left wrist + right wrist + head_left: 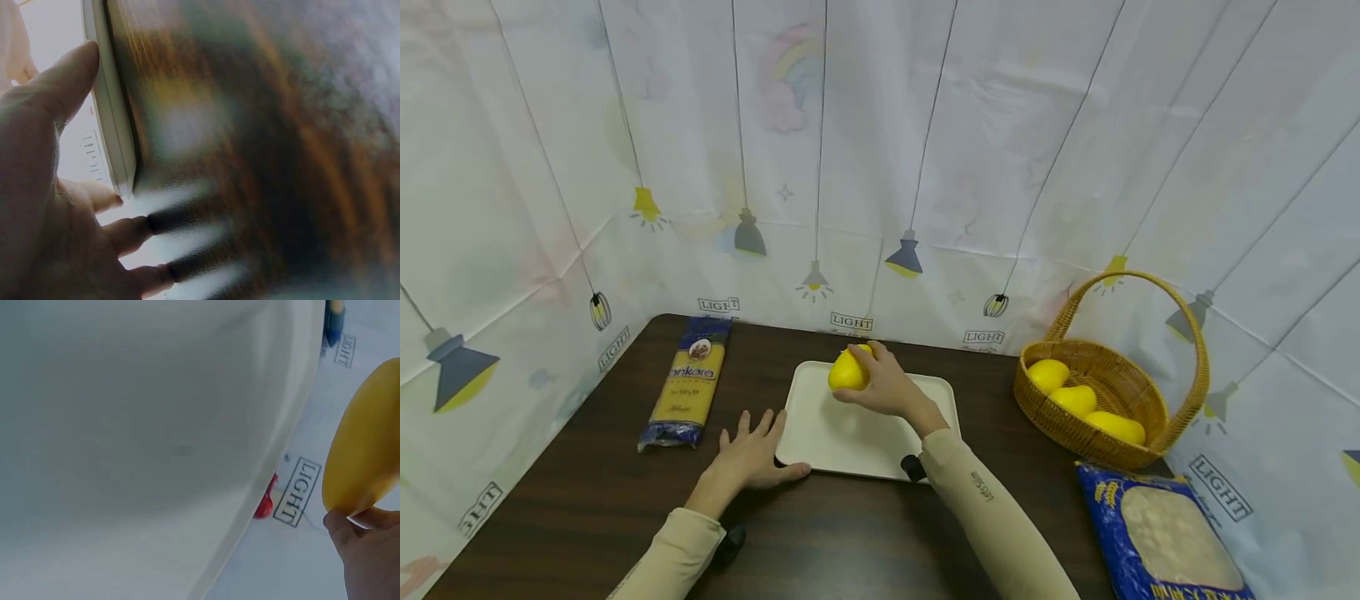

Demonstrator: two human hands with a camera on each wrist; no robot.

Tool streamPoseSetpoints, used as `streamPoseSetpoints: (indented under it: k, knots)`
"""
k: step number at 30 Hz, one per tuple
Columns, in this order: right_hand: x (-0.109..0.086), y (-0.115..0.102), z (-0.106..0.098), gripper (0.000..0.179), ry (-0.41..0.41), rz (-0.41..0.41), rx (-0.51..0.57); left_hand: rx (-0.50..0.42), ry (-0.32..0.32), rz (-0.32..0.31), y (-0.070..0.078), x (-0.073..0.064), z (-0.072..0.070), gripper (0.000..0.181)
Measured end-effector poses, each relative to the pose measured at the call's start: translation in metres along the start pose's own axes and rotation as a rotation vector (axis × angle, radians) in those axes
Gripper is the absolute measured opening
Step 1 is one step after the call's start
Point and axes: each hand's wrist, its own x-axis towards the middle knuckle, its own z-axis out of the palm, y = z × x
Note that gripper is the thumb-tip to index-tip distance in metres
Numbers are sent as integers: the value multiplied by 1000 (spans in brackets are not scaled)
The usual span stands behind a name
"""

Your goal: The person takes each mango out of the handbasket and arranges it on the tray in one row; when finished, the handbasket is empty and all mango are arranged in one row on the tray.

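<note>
A smooth yellow fruit, mango-like in shape (847, 372), is held above the white tray (838, 446) by my right hand (891, 390). In the right wrist view the fingertips grip the lower end of the fruit (362, 450), which is apart from the tray surface. My left hand (752, 457) rests spread beside the tray's front left corner. Its thumb (72, 75) lies against the tray rim (112, 94) in the left wrist view, and the other fingers are on the dark table.
At the right stands a wicker basket (1101, 362) with a tall handle and 3 yellow fruits (1075, 400). A blue bag (1172, 533) lies in front of it. A pasta packet (688, 383) lies left of the tray. Printed cloth (880, 167) hangs behind the table (820, 542).
</note>
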Motion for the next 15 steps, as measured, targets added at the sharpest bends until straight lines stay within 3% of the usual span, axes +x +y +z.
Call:
streamPoseSetpoints:
  k: [8, 15]
  knots:
    - [23, -17, 22, 86, -126, -100, -88, 4, 9, 3, -3, 1, 1, 110]
    - [39, -24, 35, 84, -191, -122, -128, 10, 11, 0, -2, 1, 2, 108]
